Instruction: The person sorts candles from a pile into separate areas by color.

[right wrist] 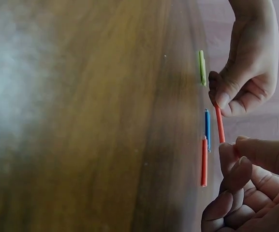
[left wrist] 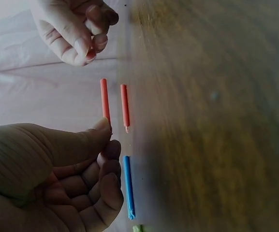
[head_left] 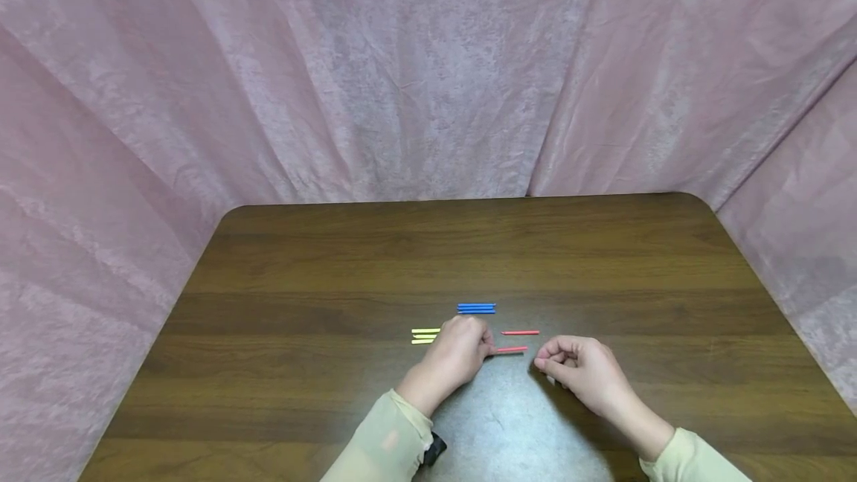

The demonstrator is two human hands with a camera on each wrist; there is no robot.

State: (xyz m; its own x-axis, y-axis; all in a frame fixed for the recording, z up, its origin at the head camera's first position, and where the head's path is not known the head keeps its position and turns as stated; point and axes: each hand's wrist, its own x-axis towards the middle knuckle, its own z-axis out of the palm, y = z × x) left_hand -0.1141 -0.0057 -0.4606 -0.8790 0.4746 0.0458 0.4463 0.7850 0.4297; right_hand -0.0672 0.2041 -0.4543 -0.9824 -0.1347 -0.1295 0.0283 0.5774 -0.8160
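Observation:
My left hand pinches a thin red stick by one end between thumb and fingers. Held just above the table, the stick points toward my right hand. That hand's fingers are bent loosely, thumb near the index fingertip, close to the stick's free end, with a small gap in the head view. Another red stick lies on the table just beyond the held one. Three blue sticks lie side by side farther back. Left of my left hand are three yellow sticks, their right ends hidden behind it.
The brown wooden table has rounded far corners and a bright reflection near its front. Pink curtains hang behind and along both sides. A black band shows at my left sleeve.

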